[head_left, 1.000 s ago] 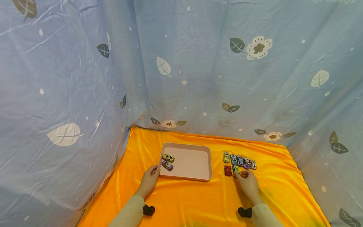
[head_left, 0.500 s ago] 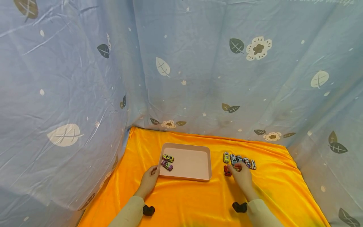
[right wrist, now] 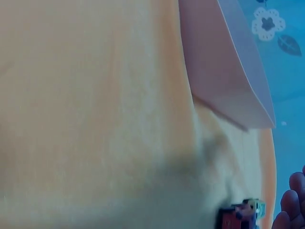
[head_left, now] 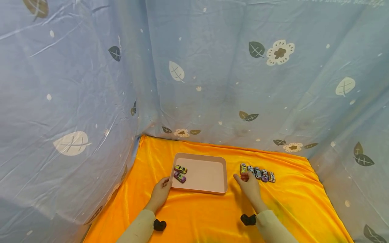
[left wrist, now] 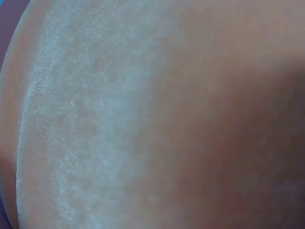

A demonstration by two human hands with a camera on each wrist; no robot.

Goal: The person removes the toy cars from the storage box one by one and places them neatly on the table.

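Note:
My left hand (head_left: 159,193) holds the near left corner of a shallow pink tray (head_left: 208,175). Two toy cars lie at the tray's left end, a yellow-and-black one (head_left: 180,169) and a purple-and-green one (head_left: 180,177). My right hand (head_left: 250,189) is right of the tray, just in front of a row of toy cars (head_left: 257,172). Its thumb sits apart from curled fingers, and whether it holds anything cannot be seen. A red toy car (right wrist: 233,218) shows below those fingers (right wrist: 290,202) in the right wrist view; the head view hides it.
Orange cloth (head_left: 194,216) covers the table. Patterned blue curtains (head_left: 212,84) hang at the back and both sides. At the row's left end stands a yellow car (head_left: 243,167). The left wrist view is mostly a blur of cloth (left wrist: 95,114).
My right hand has moved left, from beside the green toy car to over the red one. Both cars are now out of sight in the head view. My left hand and the tray stay put.

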